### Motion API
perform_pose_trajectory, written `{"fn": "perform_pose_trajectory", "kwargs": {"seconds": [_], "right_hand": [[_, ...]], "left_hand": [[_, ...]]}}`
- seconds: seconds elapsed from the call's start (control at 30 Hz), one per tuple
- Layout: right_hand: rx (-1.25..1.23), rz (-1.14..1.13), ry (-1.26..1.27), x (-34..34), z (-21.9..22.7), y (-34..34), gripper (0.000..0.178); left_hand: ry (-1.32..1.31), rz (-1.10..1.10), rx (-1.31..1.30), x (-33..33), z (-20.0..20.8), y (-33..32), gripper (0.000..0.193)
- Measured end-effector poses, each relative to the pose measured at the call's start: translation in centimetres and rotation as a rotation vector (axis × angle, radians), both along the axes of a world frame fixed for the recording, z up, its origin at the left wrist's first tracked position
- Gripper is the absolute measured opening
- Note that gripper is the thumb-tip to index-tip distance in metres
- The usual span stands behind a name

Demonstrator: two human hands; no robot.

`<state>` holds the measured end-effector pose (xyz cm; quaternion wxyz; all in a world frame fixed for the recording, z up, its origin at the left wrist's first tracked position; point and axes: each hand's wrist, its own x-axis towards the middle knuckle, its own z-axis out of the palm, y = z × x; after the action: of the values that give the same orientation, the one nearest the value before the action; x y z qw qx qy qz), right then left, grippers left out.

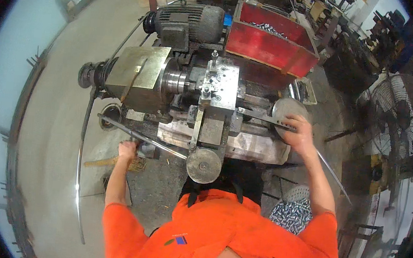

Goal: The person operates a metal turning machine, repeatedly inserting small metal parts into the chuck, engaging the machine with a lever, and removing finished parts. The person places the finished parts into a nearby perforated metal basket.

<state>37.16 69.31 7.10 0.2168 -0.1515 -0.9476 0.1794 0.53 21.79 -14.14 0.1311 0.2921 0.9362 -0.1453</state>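
A small metal lathe stands in front of me, with a steel tool block (226, 84) facing its round chuck (174, 82). My right hand (299, 134) is closed around the end of a flat metal bar with holes (262, 116), beside a round metal disc (289, 109). On the left, my left hand (127, 150) is closed at a grey metal part (146, 150) low on the machine; what its fingers hold is hidden. A long rod handle (142, 137) runs from a round handwheel (204, 165) toward the space above my left hand.
Behind the lathe are an electric motor (188, 23) and a red bin (268, 43) holding small metal parts. A container of shiny metal pieces (291, 215) is by my right elbow. A straw brush (134, 164) lies below my left hand; a fan (395, 108) stands at right.
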Motion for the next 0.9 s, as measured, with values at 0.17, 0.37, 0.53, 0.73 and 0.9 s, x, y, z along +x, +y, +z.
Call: {"fn": "perform_pose_trajectory", "kwargs": {"seconds": [0.17, 0.37, 0.53, 0.73, 0.9], "right_hand": [[0.101, -0.509, -0.129, 12.0, -5.1, 6.3, 0.048], [0.093, -0.956, -0.514, 28.6, -11.8, 9.4, 0.04], [0.034, -1.122, -0.655, 30.8, -14.9, 6.9, 0.029], [-0.689, -0.802, -0.256, 29.3, -14.7, -7.4, 0.03], [-1.075, -0.949, -0.212, 23.4, -13.1, -12.5, 0.023]], "left_hand": [[0.038, 0.075, 0.131, -1.1, -0.2, -0.6, 0.025], [-0.33, 0.647, 1.195, -2.2, 4.5, -4.8, 0.039], [-0.371, 0.827, 1.495, -1.5, 9.5, 1.1, 0.051], [-0.061, 0.816, 1.792, -1.0, 7.2, 5.3, 0.026], [0.022, 0.848, 1.671, -2.3, 5.5, 4.6, 0.023]]}}
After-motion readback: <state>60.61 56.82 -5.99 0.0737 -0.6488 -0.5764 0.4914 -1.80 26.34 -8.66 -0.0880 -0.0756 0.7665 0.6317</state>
